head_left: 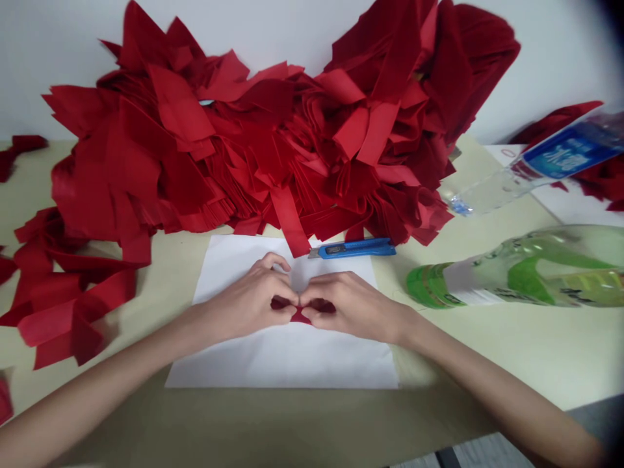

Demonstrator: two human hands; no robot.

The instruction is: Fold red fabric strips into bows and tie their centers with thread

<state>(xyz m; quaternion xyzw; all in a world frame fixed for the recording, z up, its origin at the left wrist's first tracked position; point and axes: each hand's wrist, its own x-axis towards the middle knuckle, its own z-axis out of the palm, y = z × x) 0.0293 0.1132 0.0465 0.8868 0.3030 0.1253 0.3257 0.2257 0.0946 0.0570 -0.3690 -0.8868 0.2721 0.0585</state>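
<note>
A small piece of red fabric is pinched between both hands, low over a white sheet of paper. My left hand grips its left side with thumb and fingertips. On the right side, my right hand holds it the same way, and the fingertips of the two hands almost meet. Most of the fabric is hidden by the fingers. Beyond the right hand, a blue utility knife lies across the paper's top right edge, its tip pointing left.
A large heap of red fabric strips spans the back of the table. More red strips lie at the left. At the right are a green-capped bottle on its side and a clear bottle with a blue label.
</note>
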